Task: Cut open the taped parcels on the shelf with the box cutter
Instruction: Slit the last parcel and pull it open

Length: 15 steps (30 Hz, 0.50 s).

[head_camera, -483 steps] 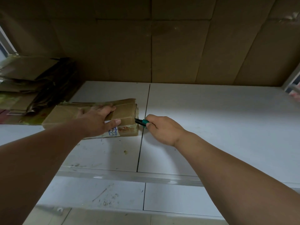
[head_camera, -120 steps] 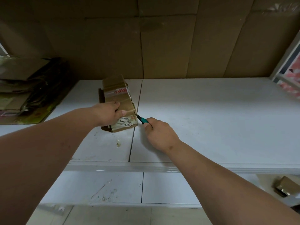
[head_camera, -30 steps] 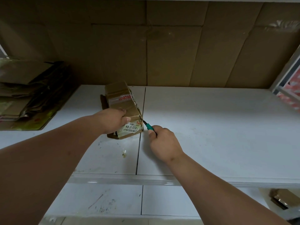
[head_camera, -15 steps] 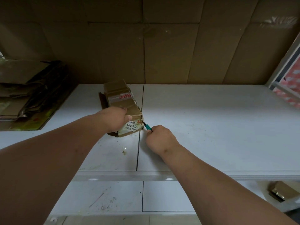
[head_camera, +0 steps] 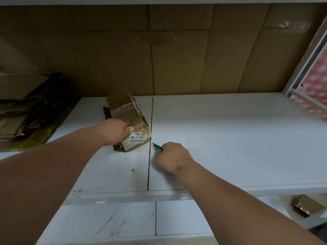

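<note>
**Blade clear of the parcel's near corner**

Pulled back from half a second ago, the green-handled box cutter (head_camera: 157,146) now sits just off the near right corner of the brown taped cardboard parcel (head_camera: 129,119), blade tip close to it but apart. The right hand (head_camera: 172,157) wraps its grip tightly round the handle, probably to reset for another stroke. The left hand (head_camera: 115,130) clamps the parcel's near end, tilting it on edge so its taped side faces the blade. That parcel stands on the white shelf (head_camera: 230,138), just left of the panel seam (head_camera: 150,165).
</note>
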Available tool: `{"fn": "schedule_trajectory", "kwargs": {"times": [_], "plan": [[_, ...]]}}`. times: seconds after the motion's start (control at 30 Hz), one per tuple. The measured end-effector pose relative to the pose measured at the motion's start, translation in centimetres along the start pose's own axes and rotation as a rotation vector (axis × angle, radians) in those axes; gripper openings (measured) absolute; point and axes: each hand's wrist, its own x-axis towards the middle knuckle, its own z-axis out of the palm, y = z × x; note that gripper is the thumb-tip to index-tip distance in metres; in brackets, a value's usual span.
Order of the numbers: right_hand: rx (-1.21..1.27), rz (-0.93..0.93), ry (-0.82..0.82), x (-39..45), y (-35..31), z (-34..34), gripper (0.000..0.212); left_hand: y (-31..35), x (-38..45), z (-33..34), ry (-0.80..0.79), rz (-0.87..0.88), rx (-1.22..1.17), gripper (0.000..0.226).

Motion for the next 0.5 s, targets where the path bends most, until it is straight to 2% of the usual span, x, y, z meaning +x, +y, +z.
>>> {"fn": "schedule_trajectory", "kwargs": {"times": [0.13,0.3,0.5], "plan": [[0.03,-0.068,0.103,-0.15,0.58,0.1,0.031,0.43,-0.01,-0.05,0.009,0.009,0.053,0.047],[0.011,-0.175,0.206,0.16,0.32,0.19,0.027,0.26,0.28,0.02,0.008,0.016,0.045,0.046],[-0.01,-0.213,0.247,0.32,0.57,0.63,0.025,-0.22,0.52,0.33,0.013,0.01,0.046,0.053]]}}
